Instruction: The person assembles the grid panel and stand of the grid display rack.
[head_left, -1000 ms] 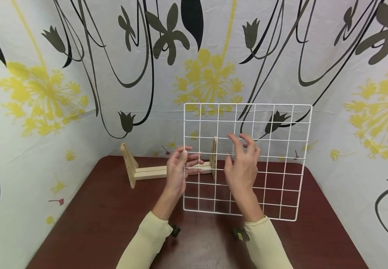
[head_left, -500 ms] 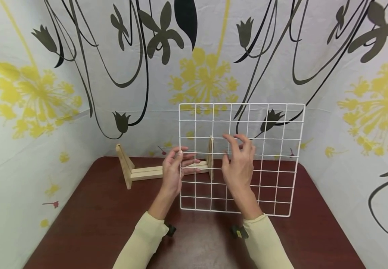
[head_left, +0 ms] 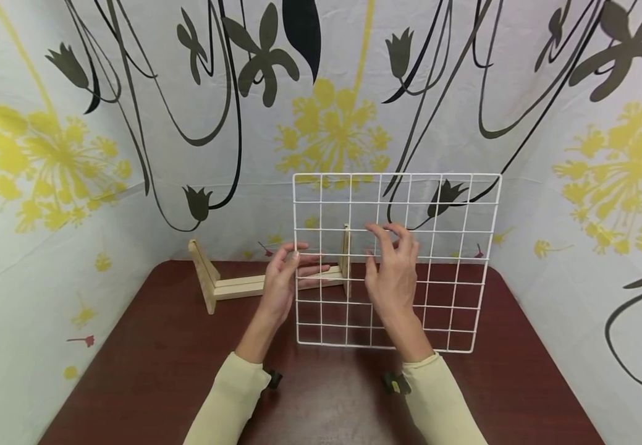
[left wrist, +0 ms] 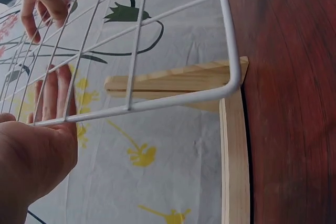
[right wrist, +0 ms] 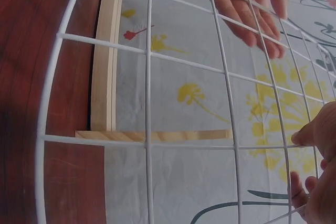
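A white wire grid (head_left: 408, 202) is raised upright over the table, seen close up in the left wrist view (left wrist: 138, 22) and right wrist view (right wrist: 148, 87). My left hand (head_left: 280, 281) holds its left edge, thumb on the near side and extended fingers behind. My right hand (head_left: 397, 278) has bent fingers and thumb around wires near the grid's middle; the exact contact is partly hidden. Behind the grid and left hand stands a wooden frame (head_left: 240, 287) with two upright end pieces joined by a long bar. In the left wrist view, the frame (left wrist: 236, 156) shows beyond the grid's corner.
The dark red table (head_left: 187, 346) extends around the wooden frame and below the grid. Patterned cloth (head_left: 131, 154) with flowers and vines hangs behind the table and along both sides. Small dark devices are at both wrists.
The grid and both hands have shifted slightly left in the head view, as have the frame and backdrop. The grid's lower right corner sits a little higher. Both hands keep nearly the same pose.
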Demonstrator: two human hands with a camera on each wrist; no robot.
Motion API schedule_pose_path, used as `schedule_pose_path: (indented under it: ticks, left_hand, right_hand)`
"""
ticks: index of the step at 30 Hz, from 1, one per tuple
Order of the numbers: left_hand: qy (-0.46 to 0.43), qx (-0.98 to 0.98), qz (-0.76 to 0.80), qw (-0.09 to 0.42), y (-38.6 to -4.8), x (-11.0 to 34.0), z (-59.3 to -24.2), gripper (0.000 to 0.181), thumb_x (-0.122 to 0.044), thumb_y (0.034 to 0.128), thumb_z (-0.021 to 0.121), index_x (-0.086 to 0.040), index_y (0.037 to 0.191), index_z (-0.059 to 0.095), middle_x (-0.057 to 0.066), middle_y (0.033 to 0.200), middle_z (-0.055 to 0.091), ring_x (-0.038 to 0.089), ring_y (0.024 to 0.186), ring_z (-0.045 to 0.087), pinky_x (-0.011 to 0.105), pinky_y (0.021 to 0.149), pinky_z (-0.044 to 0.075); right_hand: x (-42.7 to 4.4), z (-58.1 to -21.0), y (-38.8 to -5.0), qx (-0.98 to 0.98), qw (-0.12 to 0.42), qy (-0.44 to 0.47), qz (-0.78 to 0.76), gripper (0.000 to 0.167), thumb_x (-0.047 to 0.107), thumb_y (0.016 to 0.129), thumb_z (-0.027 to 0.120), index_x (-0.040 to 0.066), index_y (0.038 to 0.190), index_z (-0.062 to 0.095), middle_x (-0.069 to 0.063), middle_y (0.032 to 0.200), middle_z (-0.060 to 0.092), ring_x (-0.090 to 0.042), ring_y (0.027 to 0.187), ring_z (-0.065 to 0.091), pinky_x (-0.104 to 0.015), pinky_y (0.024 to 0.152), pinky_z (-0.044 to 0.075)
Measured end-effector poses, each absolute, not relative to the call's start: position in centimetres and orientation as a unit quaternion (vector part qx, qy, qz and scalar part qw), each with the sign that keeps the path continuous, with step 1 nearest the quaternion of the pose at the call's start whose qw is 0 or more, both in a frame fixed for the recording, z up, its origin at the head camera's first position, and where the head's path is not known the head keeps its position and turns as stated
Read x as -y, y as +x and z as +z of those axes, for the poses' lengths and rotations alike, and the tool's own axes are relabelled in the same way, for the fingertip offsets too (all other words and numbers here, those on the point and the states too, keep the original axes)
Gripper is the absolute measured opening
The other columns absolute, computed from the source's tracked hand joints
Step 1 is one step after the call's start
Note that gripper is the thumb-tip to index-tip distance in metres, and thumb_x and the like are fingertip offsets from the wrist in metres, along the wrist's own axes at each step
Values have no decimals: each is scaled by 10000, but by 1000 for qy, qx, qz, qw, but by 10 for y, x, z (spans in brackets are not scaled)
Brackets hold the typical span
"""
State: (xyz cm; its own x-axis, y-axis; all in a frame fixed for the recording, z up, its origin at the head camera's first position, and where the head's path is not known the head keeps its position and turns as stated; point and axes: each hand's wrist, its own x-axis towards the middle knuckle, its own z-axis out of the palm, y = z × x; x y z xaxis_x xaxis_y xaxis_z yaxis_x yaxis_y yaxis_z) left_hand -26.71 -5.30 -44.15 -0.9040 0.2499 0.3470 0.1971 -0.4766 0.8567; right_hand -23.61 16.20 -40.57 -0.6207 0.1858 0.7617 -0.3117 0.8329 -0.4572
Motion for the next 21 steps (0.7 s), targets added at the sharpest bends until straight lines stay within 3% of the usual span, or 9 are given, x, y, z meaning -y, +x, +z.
schedule_pose_path:
  ticks: [7, 10, 14, 21]
  left_hand:
    - [222, -557, 800, -38, -271, 58, -437, 385, -179, 1147, 413, 23, 1475, 423, 355, 1461, 579, 313, 1299, 686, 564, 1118, 524]
    - [205, -579, 784, -89, -272, 66, -435, 402, -153, 1143, 401, 12, 1509, 409, 293, 1519, 563, 301, 1400, 607, 509, 1169, 489]
    - [174, -575, 784, -159, -273, 81, -434, 411, -142, 1150, 361, -28, 1543, 398, 212, 1572, 540, 287, 1500, 496, 540, 1237, 389]
    - [118, -560, 773, -272, -282, 113, -428, 474, -172, 1130, 437, -96, 1580, 312, 221, 1603, 467, 254, 1541, 401, 421, 1298, 300]
  right_hand:
    - [-166, -404, -237, 849, 447, 34, 281, 530, 25, 910, 784, 260, 1365, 646, -111, 1430, 517, -377, 1137, 538, -495, 607, 566]
    - [-167, -406, -236, 848, 448, 30, 282, 530, 22, 908, 785, 261, 1362, 649, -103, 1425, 516, -374, 1141, 535, -494, 590, 563]
    - [-168, -409, -234, 848, 449, 36, 281, 523, 27, 907, 787, 248, 1360, 651, -108, 1416, 515, -361, 1135, 528, -489, 604, 572]
    - [-171, -410, -232, 841, 457, 55, 286, 506, 25, 908, 796, 224, 1354, 664, -134, 1411, 519, -368, 1123, 526, -487, 746, 581]
